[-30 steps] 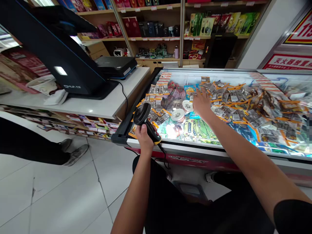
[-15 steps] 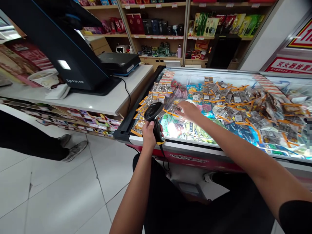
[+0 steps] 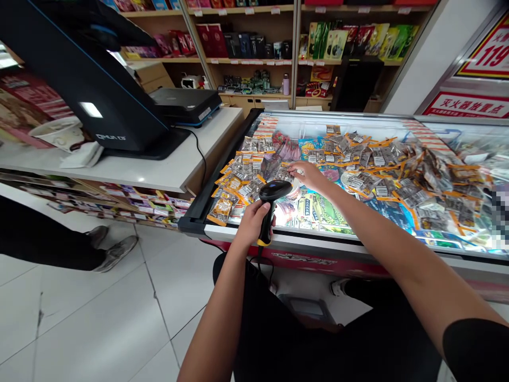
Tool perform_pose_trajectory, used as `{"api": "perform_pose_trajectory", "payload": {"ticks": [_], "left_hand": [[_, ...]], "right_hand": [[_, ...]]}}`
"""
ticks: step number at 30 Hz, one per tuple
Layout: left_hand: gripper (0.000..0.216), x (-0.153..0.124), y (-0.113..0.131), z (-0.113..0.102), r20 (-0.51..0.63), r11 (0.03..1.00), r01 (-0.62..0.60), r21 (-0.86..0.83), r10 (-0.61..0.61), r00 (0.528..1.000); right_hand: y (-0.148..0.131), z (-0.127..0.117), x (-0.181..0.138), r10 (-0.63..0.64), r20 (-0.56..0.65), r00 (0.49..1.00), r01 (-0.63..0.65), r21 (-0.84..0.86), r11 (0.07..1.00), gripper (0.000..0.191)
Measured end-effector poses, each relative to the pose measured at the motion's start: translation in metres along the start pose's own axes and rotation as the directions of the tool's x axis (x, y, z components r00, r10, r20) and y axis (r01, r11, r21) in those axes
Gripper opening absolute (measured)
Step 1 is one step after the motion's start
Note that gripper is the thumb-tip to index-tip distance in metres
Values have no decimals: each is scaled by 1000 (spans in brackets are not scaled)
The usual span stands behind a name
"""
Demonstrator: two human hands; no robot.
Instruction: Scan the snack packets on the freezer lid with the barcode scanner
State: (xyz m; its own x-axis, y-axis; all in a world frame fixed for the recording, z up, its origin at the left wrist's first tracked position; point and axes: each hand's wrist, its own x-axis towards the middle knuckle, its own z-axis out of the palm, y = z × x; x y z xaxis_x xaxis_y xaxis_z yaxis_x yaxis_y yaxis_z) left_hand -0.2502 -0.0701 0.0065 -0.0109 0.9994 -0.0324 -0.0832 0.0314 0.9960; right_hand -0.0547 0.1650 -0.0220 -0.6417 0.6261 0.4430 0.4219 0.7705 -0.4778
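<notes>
My left hand (image 3: 253,222) is wrapped round the handle of a black and yellow barcode scanner (image 3: 267,215), held over the freezer's front edge. The scanner's head points toward the packets under my right hand. Reaching over the glass top, my right hand (image 3: 309,176) has its fingers bent and pinched at the edge of a small clear snack packet (image 3: 281,173). The fingertips partly hide that edge. Left of it lie several orange-trimmed snack packets (image 3: 234,183), spread out flat. A larger heap of similar packets (image 3: 377,156) covers the right part of the glass.
The chest freezer (image 3: 342,240) has frozen bags under its glass. To the left, a counter (image 3: 159,172) carries a black checkout terminal (image 3: 119,106) and a flat scale (image 3: 186,103). A person's shoe (image 3: 121,252) is on the tiled floor at left. Stocked shelves (image 3: 254,58) stand behind.
My left hand has moved the scanner to the right, nearer my right hand, and its head has turned that way. My right hand stays over nearly the same spot. The view has shifted slightly.
</notes>
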Motion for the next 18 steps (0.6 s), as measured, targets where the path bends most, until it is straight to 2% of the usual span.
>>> {"api": "perform_pose_trajectory", "payload": {"ticks": [4,8,11,14,16,18], "left_hand": [[41,1,1,-1,-7,1000,1,-18,-1,1000],[43,-1,-2,-15,-146,990,-105,-95,91,985],[46,-2,-5,-27,-305,940,-295,-172,234,923],[48,-2,-6,-31,-437,859,-455,-236,324,839],[47,-2,-7,-29,-457,841,-483,-244,339,822],[45,-3,-7,-27,-452,857,-470,-212,340,825]], "right_hand": [[-6,-2,-1,11,28,1000,-9,-68,998,22],[-5,-11,2,53,24,998,-45,-276,960,26],[3,-23,10,196,-62,979,-203,-447,871,34],[-5,-27,23,297,-159,941,-337,-487,806,46],[-26,-20,29,236,-141,962,-274,-439,856,53],[-57,-5,28,37,-5,999,-36,-344,938,52]]}}
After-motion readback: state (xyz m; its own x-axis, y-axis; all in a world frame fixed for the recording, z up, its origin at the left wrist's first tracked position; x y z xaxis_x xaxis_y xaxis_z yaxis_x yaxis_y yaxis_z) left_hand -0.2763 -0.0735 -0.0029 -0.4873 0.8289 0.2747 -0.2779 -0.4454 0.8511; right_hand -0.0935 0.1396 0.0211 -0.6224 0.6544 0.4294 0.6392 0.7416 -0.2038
